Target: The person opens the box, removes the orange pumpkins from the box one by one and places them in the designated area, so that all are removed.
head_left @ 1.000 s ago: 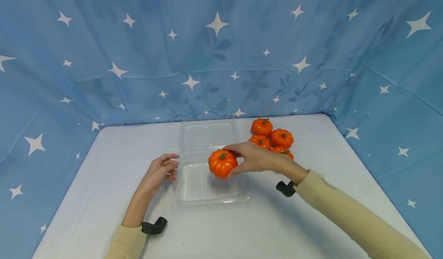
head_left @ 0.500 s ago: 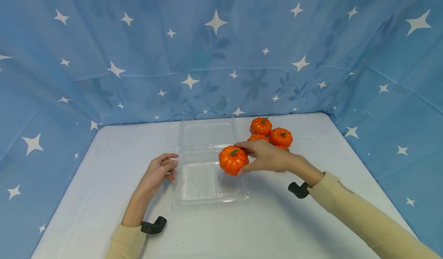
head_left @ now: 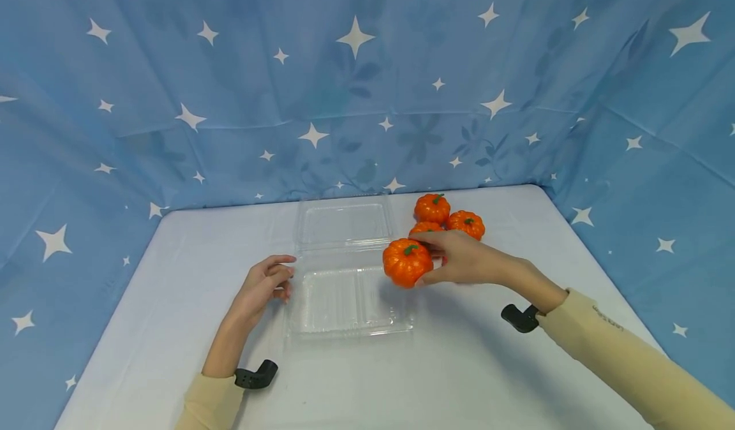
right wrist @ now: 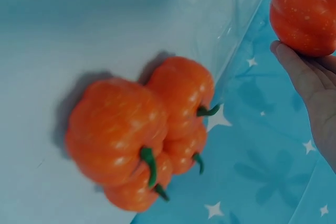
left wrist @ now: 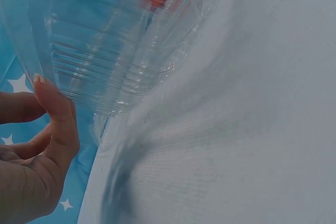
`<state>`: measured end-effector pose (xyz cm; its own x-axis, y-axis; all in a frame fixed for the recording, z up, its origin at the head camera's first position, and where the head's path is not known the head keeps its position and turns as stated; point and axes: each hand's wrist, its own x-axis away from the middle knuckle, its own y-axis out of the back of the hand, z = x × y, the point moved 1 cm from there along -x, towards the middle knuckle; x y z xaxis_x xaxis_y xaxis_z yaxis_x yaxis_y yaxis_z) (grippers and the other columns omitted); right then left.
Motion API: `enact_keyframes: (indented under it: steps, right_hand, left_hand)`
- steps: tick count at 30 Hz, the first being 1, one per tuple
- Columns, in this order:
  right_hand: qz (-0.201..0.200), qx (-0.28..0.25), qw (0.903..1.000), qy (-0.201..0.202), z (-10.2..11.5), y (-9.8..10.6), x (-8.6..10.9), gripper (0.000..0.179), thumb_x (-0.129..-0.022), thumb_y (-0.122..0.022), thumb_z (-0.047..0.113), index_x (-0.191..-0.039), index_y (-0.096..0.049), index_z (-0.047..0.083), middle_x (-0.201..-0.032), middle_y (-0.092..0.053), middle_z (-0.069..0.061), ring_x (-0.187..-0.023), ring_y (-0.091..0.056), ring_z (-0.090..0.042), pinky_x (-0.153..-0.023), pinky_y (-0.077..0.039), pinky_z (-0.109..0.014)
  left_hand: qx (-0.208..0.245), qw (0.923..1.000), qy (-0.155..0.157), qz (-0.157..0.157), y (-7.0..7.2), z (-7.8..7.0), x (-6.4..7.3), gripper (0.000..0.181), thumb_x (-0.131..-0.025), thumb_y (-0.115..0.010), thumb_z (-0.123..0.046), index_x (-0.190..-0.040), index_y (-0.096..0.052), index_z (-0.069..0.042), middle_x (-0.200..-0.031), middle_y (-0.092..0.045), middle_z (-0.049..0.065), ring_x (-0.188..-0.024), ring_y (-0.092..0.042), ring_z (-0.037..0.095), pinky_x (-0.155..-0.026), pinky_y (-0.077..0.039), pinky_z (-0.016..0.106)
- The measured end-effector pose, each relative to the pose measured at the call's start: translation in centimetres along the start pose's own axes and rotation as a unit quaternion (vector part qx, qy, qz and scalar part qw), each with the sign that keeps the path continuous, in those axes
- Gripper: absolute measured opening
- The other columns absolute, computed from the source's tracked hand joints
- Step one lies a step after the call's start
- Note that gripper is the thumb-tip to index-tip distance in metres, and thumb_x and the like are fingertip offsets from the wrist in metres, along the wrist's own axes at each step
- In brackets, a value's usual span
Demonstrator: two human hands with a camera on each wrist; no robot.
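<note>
My right hand holds an orange toy pumpkin with a green stem, fingers over its far side and thumb at its near side. The pumpkin hangs above the right end of a clear plastic clamshell box, whose lid lies folded open toward the back. In the right wrist view the held pumpkin is cut off by the frame's edge. My left hand stays by the box's left side with loosely bent fingers. In the left wrist view, a fingertip is right at the box's rim.
Several more toy pumpkins stand grouped on the white table, right of the lid. My right hand partly covers this group in the head view. A blue curtain with white stars surrounds the table's back and sides.
My right hand has moved to the right with the pumpkin, from over the middle of the box to its right end. My left hand and the box have stayed in place.
</note>
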<state>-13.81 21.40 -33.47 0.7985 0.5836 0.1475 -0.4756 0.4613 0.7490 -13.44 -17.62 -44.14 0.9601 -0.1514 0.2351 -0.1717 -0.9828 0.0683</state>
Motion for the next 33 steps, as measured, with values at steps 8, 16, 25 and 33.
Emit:
enact_keyframes:
  steps: [8,16,25,33]
  right_hand:
    - [-0.019,0.018,0.9996,-0.015,-1.5,0.5,2.0,0.075,-0.085,-0.085,0.029,-0.146,-0.053,-0.002,-0.139,-0.064,-0.017,-0.128,-0.062,-0.036,-0.102,-0.054,-0.051]
    - [-0.017,0.02,0.9988,-0.042,-2.9,0.6,3.8,0.074,-0.085,-0.085,0.028,-0.144,-0.053,-0.005,-0.136,-0.064,-0.019,-0.124,-0.063,-0.038,-0.099,-0.056,-0.051]
    - [-0.021,0.027,0.9986,-0.04,-4.9,-1.0,4.3,0.073,-0.084,-0.085,0.031,-0.143,-0.055,-0.001,-0.134,-0.066,-0.015,-0.123,-0.062,-0.035,-0.101,-0.054,-0.053]
    - [-0.042,0.041,0.9976,-0.037,-5.3,-2.6,3.9,0.072,-0.082,-0.088,0.029,-0.139,-0.057,-0.001,-0.134,-0.065,-0.012,-0.122,-0.061,-0.03,-0.102,-0.054,-0.052]
  left_hand:
    - [-0.006,1.0,-0.003,0.0,-0.1,0.1,0.0,0.041,-0.104,-0.055,-0.007,-0.141,-0.047,0.008,-0.085,-0.063,0.006,-0.062,-0.056,0.011,-0.056,-0.052,0.026]
    - [-0.005,1.0,0.006,-0.003,-0.1,-0.1,0.1,0.041,-0.104,-0.056,-0.009,-0.141,-0.047,0.006,-0.084,-0.063,0.006,-0.063,-0.056,0.012,-0.056,-0.052,0.027]
    - [-0.01,0.9999,0.009,-0.006,0.1,-0.2,0.3,0.043,-0.105,-0.057,-0.013,-0.143,-0.047,0.005,-0.084,-0.063,0.006,-0.064,-0.056,0.012,-0.058,-0.052,0.027]
    - [-0.014,0.9999,0.008,-0.003,-0.1,-0.1,0.3,0.043,-0.105,-0.056,-0.013,-0.143,-0.046,0.004,-0.083,-0.063,0.005,-0.064,-0.056,0.012,-0.057,-0.052,0.026]
